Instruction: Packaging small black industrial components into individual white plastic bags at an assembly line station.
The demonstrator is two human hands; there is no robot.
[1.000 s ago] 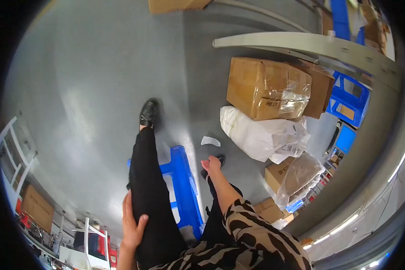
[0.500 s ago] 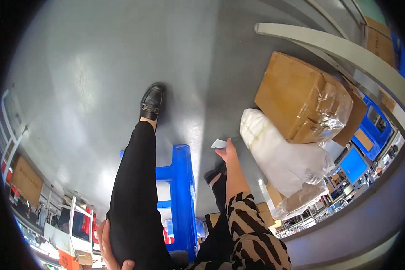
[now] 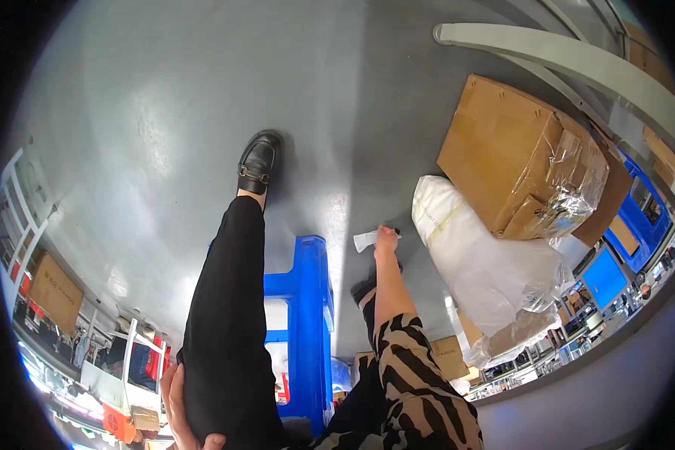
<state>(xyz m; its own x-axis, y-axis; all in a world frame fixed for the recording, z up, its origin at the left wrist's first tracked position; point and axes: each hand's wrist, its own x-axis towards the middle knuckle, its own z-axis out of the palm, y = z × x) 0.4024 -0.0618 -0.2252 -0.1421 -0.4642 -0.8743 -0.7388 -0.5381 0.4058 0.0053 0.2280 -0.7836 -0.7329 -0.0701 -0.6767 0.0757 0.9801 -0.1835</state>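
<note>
At the lower left of the frame I see my left hand lying flat on my black trouser leg, its grip loose and apart. One black shoe stands above it on the grey floor. One blue plastic stool is in the middle. Next comes my right hand, its grip pinched together on one small white paper slip low near the floor. On the right I count one white bag and two brown boxes. The floor is smooth and shiny.
</note>
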